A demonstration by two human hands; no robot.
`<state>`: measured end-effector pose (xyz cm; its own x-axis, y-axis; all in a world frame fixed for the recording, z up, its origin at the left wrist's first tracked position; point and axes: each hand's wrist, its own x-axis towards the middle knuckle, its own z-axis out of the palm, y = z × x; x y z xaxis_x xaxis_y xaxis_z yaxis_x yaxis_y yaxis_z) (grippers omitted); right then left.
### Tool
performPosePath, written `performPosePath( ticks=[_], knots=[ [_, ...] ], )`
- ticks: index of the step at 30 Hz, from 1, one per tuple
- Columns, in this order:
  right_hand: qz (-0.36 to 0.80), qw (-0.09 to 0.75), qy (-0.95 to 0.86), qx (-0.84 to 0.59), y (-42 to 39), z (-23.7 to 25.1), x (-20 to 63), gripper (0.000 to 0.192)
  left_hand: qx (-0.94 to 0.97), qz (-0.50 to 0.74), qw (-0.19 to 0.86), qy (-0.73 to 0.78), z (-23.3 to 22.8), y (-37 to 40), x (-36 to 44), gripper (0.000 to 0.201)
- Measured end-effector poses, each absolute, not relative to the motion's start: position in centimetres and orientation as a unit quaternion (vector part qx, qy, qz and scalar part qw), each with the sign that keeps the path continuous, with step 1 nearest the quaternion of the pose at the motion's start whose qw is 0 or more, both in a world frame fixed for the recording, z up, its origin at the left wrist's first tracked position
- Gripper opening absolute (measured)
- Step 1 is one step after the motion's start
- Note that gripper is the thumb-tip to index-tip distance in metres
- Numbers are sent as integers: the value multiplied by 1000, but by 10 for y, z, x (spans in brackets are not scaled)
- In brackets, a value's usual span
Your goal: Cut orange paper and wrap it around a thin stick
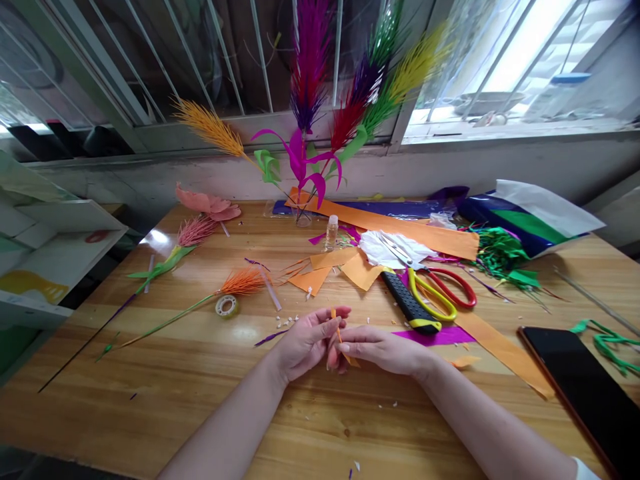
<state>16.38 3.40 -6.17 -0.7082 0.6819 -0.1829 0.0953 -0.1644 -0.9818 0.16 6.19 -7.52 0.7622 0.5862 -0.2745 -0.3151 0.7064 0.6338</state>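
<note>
Both hands meet low over the wooden surface (150, 400): left hand (306, 341) and right hand (380, 348) have fingers pinched on a thin orange paper strip (340, 333), near the yellow-handled scissors (425, 293).

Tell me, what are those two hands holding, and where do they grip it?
A thin strip of orange paper. The left hand pinches its upper part, the right hand its lower part, just above the table.

Two scissors (435, 283), one tape roll (227, 306), one phone (585, 387).
</note>
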Motion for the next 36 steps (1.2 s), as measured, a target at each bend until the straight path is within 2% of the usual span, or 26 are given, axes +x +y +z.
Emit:
performPosePath(
  ticks=[5, 10, 17, 22, 29, 36],
  knots=[
    [708, 212, -601, -304, 35, -56, 167, 36, 313, 243, 893, 214, -77, 63, -3, 23],
    [691, 209, -620, -308, 36, -59, 165, 37, 243, 275, 889, 274, -82, 62, 3, 17],
    [701, 206, -605, -316, 34, -62, 162, 34, 177, 304, 885, 304, -76, 60, 5, 22],
    [726, 219, -581, -296, 35, -60, 166, 33, 223, 275, 902, 249, -73, 64, -1, 24],
    [738, 204, -565, -309, 34, -57, 167, 33, 246, 307, 883, 254, -72, 64, 0, 8],
    [729, 194, -580, -309, 34, -64, 163, 35, 201, 325, 876, 294, -79, 62, 6, 18]
  ],
)
